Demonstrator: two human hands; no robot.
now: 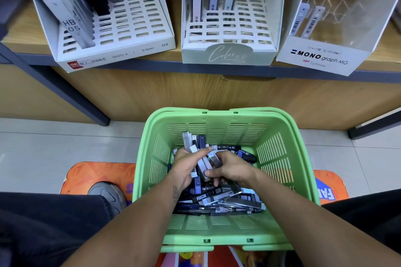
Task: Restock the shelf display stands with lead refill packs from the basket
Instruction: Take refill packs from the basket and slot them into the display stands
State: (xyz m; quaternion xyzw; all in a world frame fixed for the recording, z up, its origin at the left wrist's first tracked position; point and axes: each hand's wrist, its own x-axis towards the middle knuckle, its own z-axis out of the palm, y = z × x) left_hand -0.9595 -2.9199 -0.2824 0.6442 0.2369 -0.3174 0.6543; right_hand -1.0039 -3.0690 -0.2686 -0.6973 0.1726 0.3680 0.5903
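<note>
Sorting lead refill packs (217, 196) inside the green basket (280, 158), below the shelf.

Risk first: a loose fan of packs in the left hand (184, 168), fingers curled round several at once, liable to slip back into the basket on lifting; right hand (231, 168) pinching a grey pack (214, 160) just beside that bunch. Basket still heaped with mixed dark and pale packs. Above the basket, three display stands: left stand (138, 54) part-filled with HB 0.5 packs, middle stand (227, 54) holding only a few, right clear stand (321, 58) holding two. Wrong-stand mix-up likely, given similar packs.
</note>
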